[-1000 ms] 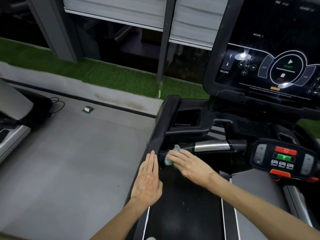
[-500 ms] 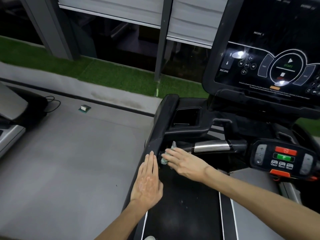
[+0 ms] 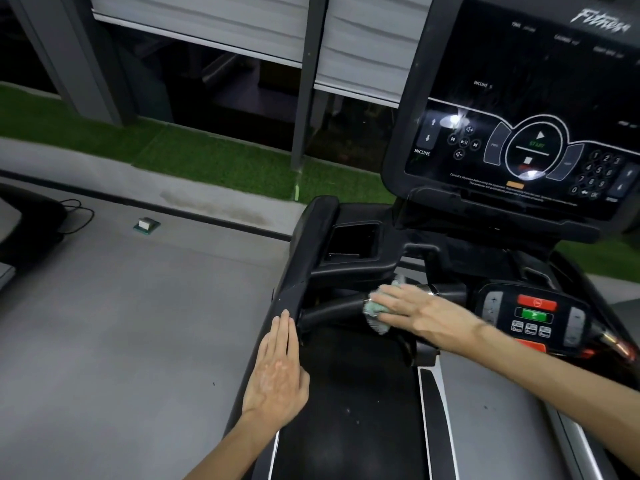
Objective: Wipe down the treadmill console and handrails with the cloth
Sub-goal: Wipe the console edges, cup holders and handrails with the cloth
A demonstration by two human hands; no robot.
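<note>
A black treadmill console [image 3: 512, 109] with a lit touch panel fills the upper right. Below it a horizontal front grip bar [image 3: 332, 310] runs from the left handrail [image 3: 294, 271] toward a small control pad [image 3: 533, 313] with red and green buttons. My right hand [image 3: 422, 313] presses a pale green cloth [image 3: 375, 311] onto the bar, covering its silver section. My left hand [image 3: 277, 372] lies flat, fingers together, on the left handrail and holds nothing.
The black running belt [image 3: 349, 410] lies under my arms, with grey side rails [image 3: 491, 420] to the right. Grey floor [image 3: 121, 323] stretches left, with a small box [image 3: 147, 225], a cable and part of another machine [image 3: 24, 220]. Green turf and a pillar stand behind.
My right hand has slid the cloth to the right along the grip bar, from its left end onto the silver section. My left hand has stayed on the handrail.
</note>
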